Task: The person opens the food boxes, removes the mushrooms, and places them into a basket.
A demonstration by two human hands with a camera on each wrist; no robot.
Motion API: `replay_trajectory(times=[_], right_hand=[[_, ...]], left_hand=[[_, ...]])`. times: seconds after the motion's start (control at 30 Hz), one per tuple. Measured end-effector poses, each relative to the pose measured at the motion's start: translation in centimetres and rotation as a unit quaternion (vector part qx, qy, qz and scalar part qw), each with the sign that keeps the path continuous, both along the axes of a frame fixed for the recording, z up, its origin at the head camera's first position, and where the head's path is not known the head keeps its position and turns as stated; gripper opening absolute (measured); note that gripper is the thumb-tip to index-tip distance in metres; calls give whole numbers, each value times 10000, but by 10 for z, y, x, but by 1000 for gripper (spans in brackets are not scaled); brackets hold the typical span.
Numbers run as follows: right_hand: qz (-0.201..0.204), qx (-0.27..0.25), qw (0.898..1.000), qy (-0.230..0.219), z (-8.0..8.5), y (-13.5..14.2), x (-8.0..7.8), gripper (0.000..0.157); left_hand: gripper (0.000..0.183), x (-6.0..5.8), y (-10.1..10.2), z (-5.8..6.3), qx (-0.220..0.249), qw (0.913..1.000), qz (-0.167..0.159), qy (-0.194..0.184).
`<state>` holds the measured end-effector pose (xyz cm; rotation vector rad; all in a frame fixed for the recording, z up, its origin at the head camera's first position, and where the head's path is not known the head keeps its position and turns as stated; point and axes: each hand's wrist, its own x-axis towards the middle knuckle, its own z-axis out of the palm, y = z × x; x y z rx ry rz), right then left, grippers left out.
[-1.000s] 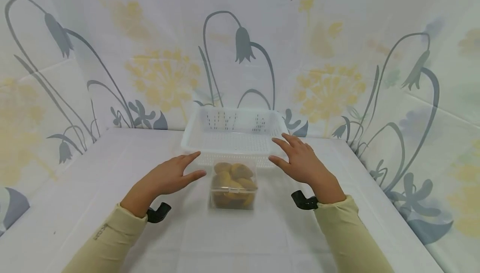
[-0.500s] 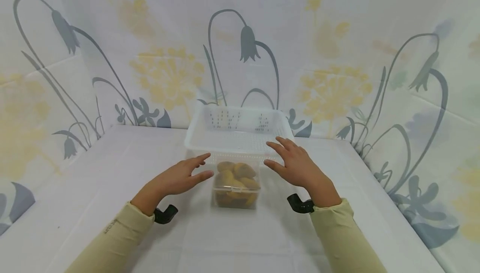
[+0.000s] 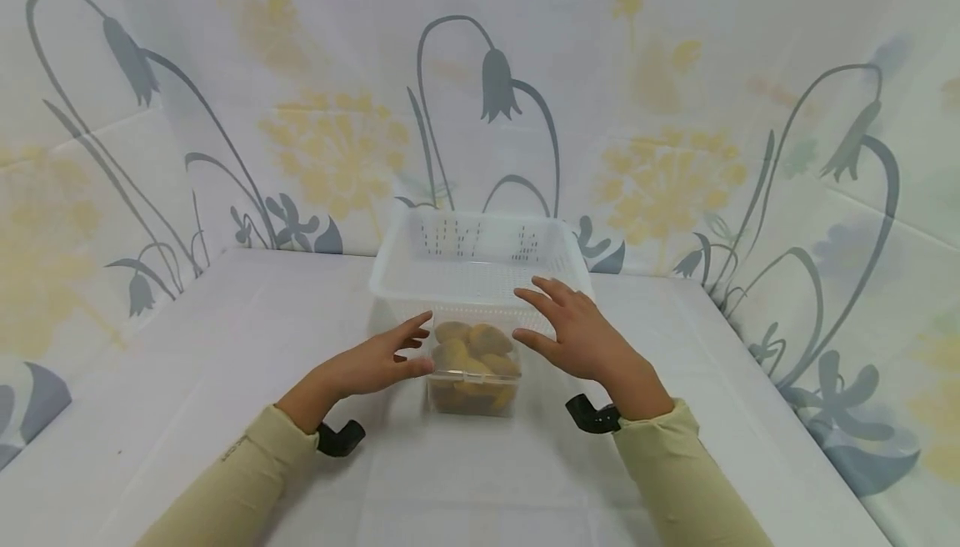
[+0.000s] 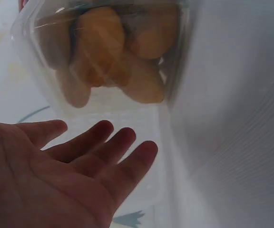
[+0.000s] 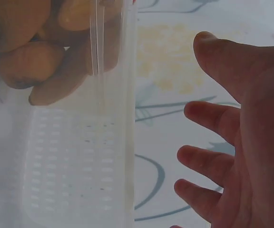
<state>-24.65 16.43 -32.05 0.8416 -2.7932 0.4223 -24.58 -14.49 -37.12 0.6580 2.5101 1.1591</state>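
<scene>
Your left hand (image 3: 367, 365) is at the left of a clear rectangular plastic box (image 3: 474, 377), fingers loosely extended and holding nothing; its thumb tip overlaps the box's edge in the head view, and you cannot tell there whether it touches. Your right hand (image 3: 583, 337) is near the box's right side, its fingers spread and gripping nothing, with a gap to the wall in the right wrist view. The box sits upright on the white cloth-covered table (image 3: 465, 489) between your hands, with rounded yellow-brown pieces (image 3: 450, 353) heaped inside. Just behind it is a white perforated plastic basket (image 3: 480, 278), in front of a pale floral-printed backdrop (image 3: 337, 147). Your sleeves (image 3: 232, 472) are pale khaki, and a black curved piece (image 3: 341, 439) shows at each wrist.
</scene>
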Motion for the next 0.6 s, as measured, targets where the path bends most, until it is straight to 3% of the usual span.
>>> replay_trajectory(times=[0.17,0.6], right_hand=[[150,-37,9999,62,-3,-4,0,58],[468,7,9989,98,-13,-15,1,60]], left_hand=[[86,-2,2,-4,407,9986,-106,-312],[107,-6,9,-20,1156,9885,63,-973]])
